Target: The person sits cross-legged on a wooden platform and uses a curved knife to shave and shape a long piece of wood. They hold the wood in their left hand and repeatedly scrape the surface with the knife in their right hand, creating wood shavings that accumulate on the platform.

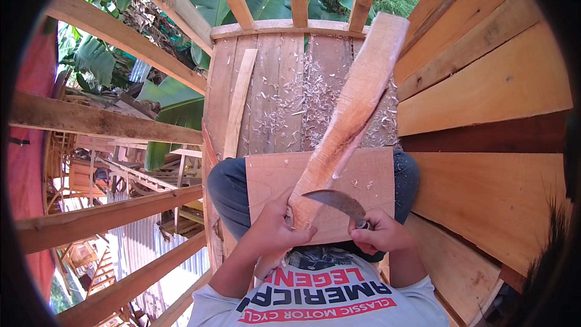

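Observation:
A long, pale wooden plank [354, 100] with a dark split along one edge slants up and away from me, its near end over my lap. Around that near end my left hand [279, 221] is closed, thumb against the wood. My right hand [379, 231] grips the handle of a curved knife [340, 201]. The hooked blade points left, and its tip is at or very near the plank's right side; contact cannot be made out. Under both lies a flat board [380, 194] across my legs, with a few shavings on it.
Wood shavings [321, 85] litter the slatted floor [266, 106] ahead. A narrow wooden strip [241, 100] lies on it at left. Wooden railing bars [109, 122] stand left and ahead, with banana leaves [266, 0] beyond. Wide planks [484, 94] form a wall close on my right.

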